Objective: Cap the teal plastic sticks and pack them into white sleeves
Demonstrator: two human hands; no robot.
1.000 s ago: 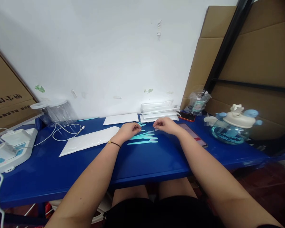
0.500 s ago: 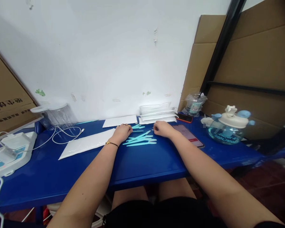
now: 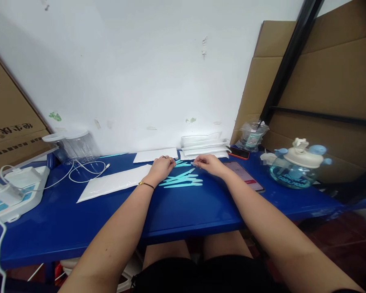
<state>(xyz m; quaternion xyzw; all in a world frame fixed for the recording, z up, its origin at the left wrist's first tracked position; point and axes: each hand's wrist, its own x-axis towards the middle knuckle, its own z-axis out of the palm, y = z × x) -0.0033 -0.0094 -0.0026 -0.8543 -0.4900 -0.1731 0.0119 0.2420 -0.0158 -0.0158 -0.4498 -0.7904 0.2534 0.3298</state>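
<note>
Several thin teal strips (image 3: 183,180) with paler ends lie crossed in a loose pile on the blue table. A smaller bunch of teal strips (image 3: 181,162) lies just behind it. My left hand (image 3: 162,167), with a ring and a dark bracelet, has its fingers closed at the left end of that bunch; what they hold is hidden. Across from it, my right hand (image 3: 210,164) pinches the pale end of a teal strip between thumb and forefinger. Beside my left wrist lies a flat white packet (image 3: 116,182).
White packets (image 3: 204,147) are stacked against the wall, with another white packet (image 3: 155,155) left of them. On the right are a phone (image 3: 243,175), a second phone (image 3: 239,153) and a drink bottle (image 3: 299,165). A power strip (image 3: 21,197), cable and clear containers (image 3: 76,146) stand left.
My right hand has shifted slightly left, its fingers opening out around a pale strip end. My left hand has moved a little right. The view has turned slightly.
</note>
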